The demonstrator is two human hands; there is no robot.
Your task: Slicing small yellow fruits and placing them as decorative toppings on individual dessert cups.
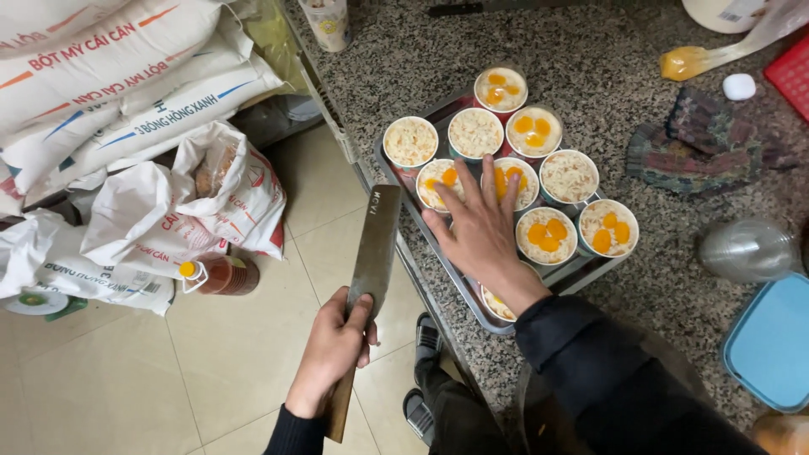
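While hands [480,232] occupied: sacks [126,93] nearby.

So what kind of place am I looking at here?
Probably a small food-prep kitchen or bakery back room: big flour-type sacks stacked on the tiled floor, a granite counter, and a metal tray of filled paper cups.
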